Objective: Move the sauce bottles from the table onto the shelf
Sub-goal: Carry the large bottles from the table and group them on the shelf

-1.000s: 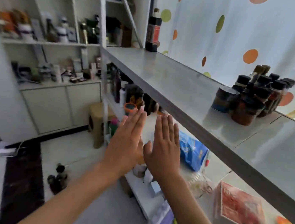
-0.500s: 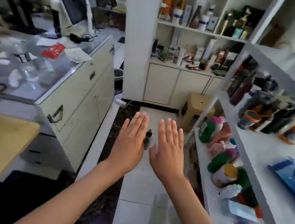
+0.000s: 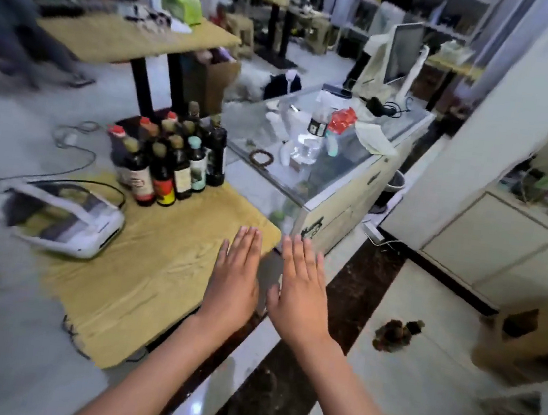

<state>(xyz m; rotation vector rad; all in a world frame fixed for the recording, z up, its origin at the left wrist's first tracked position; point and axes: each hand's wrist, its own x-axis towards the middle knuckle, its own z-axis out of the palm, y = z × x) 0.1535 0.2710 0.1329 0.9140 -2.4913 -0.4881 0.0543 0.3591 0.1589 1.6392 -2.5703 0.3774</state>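
Note:
Several dark sauce bottles stand upright in a tight cluster at the far corner of a wooden table. Their caps are red, tan or pale blue. My left hand is held flat, palm down and empty, above the table's right edge. My right hand floats beside it, also flat and empty, over the gap between the table and the floor. Both hands are well short of the bottles. The shelf shows only in part at the right edge of the view.
A white device with a cable lies on the table's left part. A glass-topped counter with a clear bottle and clutter stands behind the table. White cabinets line the right. A brown stool stands on the floor.
My view has swung left from the shelves to the table with the bottles. Both hands stay flat, empty and side by side in front of me.

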